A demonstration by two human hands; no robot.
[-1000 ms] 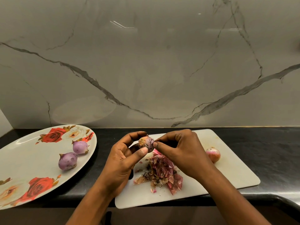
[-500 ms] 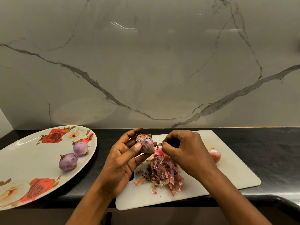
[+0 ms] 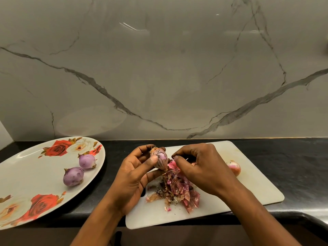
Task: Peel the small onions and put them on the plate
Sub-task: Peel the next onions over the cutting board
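- Head view: over the cutting board, our left hand grips the onion, now turned tip-down.
- Our right hand pinches loosened skin; we judge peeling unfinished.

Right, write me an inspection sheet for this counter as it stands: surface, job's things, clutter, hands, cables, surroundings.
Surface: black counter carrying a white cutting board, with a rose-patterned plate to the board's left.
Job's things: near peeled onion and far peeled onion lie on the plate; a part-peeled onion is in hand; a pinkish onion waits on the board's right side.
Clutter: pile of skins on the board, below the hands.
Hands: left hand grips the part-peeled onion; right hand pinches what looks like a strip of skin beside it.
Cables: nothing seen.
Surroundings: veined marble wall behind the counter.
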